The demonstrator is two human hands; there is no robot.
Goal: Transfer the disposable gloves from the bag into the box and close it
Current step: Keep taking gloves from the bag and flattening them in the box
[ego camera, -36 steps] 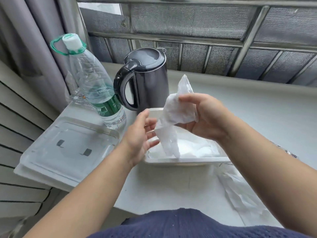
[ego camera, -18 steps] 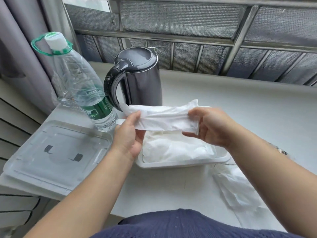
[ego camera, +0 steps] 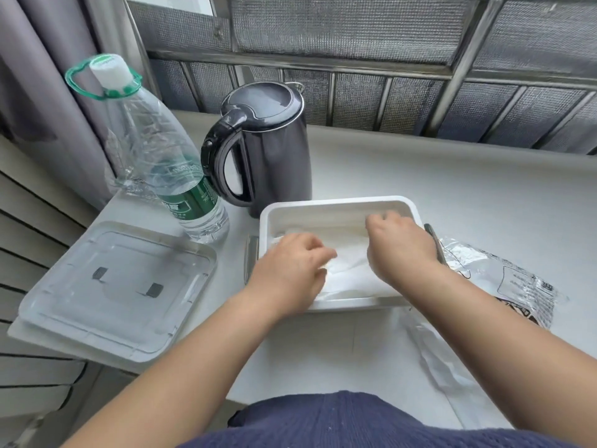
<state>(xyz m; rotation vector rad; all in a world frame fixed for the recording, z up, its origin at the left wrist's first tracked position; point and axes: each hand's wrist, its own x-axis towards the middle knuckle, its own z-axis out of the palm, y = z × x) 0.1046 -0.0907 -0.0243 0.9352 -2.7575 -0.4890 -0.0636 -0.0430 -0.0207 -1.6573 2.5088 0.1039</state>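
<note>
- From my remote seat I see the white rectangular plastic box (ego camera: 336, 209) standing open on the pale white tabletop (ego camera: 468, 195), just in front of the dark grey electric kettle (ego camera: 271, 150).
- The thin, translucent white disposable gloves (ego camera: 350, 270) lie in a crumpled layer inside that box, covering most of its floor.
- The left hand (ego camera: 290, 270) is over the box's near left part, knuckles up, fingers bent down onto the gloves. The fingertips are smeared, so I cannot tell whether they pinch the film or only press it.
- The right hand (ego camera: 397, 247) is over the box's right side, fingers curled down towards the far wall. Its fingertips are hidden from me, so I cannot tell whether it grasps anything.
- A grey clip flap (ego camera: 250, 258) hangs on the box's left short side; a darker one shows on the right side, beside the right wrist.
- The crinkled clear plastic bag with dark print (ego camera: 510, 286) lies flat on the table just to the right of the box.
- Another piece of thin clear film (ego camera: 433, 354) lies nearer me, below the bag, partly under the right forearm.
- The clear, square-cornered plastic lid (ego camera: 119, 286) rests at the table's left end, apart from the box.
- A clear water bottle with a green label and green carry ring (ego camera: 161, 156) stands upright between the lid and the kettle.
</note>
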